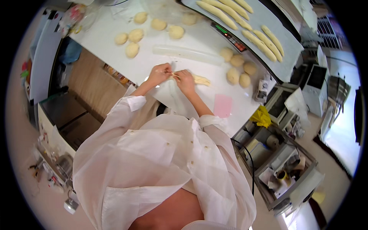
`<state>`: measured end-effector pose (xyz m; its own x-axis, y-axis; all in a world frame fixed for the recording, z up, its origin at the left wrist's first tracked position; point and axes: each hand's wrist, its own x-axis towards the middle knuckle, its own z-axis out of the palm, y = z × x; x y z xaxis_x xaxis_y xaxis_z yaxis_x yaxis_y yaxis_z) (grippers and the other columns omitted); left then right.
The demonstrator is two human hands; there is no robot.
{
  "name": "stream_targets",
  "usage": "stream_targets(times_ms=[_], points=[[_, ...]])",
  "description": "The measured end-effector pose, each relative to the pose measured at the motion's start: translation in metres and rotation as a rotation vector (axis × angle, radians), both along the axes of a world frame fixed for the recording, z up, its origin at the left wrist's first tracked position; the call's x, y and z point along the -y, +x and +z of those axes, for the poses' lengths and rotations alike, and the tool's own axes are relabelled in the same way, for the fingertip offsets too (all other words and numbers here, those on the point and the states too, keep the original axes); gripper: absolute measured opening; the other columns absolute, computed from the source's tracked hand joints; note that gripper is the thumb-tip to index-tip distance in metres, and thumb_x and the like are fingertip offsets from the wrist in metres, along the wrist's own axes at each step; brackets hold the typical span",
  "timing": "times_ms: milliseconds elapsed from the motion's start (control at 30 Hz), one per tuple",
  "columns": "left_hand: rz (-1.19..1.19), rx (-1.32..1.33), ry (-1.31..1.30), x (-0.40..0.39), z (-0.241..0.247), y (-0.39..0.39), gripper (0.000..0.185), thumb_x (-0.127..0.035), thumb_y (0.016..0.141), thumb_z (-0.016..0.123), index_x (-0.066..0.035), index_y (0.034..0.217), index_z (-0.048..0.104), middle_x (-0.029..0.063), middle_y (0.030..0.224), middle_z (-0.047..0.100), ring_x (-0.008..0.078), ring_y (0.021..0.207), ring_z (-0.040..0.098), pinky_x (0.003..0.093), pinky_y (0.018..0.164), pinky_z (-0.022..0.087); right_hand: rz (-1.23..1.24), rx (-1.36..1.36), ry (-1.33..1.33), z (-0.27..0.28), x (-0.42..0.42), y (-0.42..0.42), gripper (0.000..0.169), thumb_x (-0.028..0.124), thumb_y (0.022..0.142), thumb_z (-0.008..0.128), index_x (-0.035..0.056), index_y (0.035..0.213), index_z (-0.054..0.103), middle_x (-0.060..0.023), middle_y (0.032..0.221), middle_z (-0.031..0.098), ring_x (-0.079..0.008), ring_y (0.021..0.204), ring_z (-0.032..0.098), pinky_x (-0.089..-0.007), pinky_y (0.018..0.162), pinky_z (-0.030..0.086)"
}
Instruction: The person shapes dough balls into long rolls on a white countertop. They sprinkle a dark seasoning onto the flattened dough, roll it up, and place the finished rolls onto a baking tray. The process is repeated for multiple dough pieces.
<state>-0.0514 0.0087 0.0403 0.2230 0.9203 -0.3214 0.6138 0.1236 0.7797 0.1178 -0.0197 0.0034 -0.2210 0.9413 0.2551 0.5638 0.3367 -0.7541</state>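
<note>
Both my hands are on a long piece of dough [202, 80] at the near part of the white table [175, 99]. My left hand [159, 75] pinches its left end between thumb and fingertips. Close beside it, my right hand [185, 80] grips the dough, whose right part sticks out past the hand and lies on the table. Just beyond my hands lies a pale translucent rolling pin [187, 54]. A pink dough scraper [223, 105] rests to the right of my right forearm.
Round dough balls [135, 35] sit at the back left, and several more [237, 61] on the right. A tray [273, 17] with long dough strips [220, 14] stands at the back right, by a scale with a lit display [229, 36]. A yellow bag [261, 116] hangs near the right corner.
</note>
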Motion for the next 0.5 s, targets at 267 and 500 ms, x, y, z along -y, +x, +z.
stream_targets(times_ms=[267,500], points=[[-0.163,-0.1,0.636,0.036,-0.042,-0.025,0.05,-0.024,0.072,0.077,-0.015,0.12,0.065,0.0082,0.111,0.068,0.029,0.112,0.055,0.0404,0.095,0.043,-0.05,0.007,-0.093,0.011,0.007,-0.007,0.028,0.012,0.074,0.073,0.0089,0.102,0.07,-0.006,0.096,0.062,-0.0267,0.087,0.059,-0.0375,0.076,0.048],[-0.038,-0.073,0.515,0.036,-0.027,-0.023,0.033,-0.021,0.064,0.081,-0.007,0.093,0.073,0.0076,0.101,0.071,0.0246,0.099,0.061,0.0357,0.094,0.045,-0.049,0.091,-0.081,0.013,0.003,-0.013,0.02,0.016,0.071,0.077,0.0097,0.089,0.073,-0.0034,0.09,0.061,-0.0241,0.088,0.057,-0.0367,0.078,0.047]])
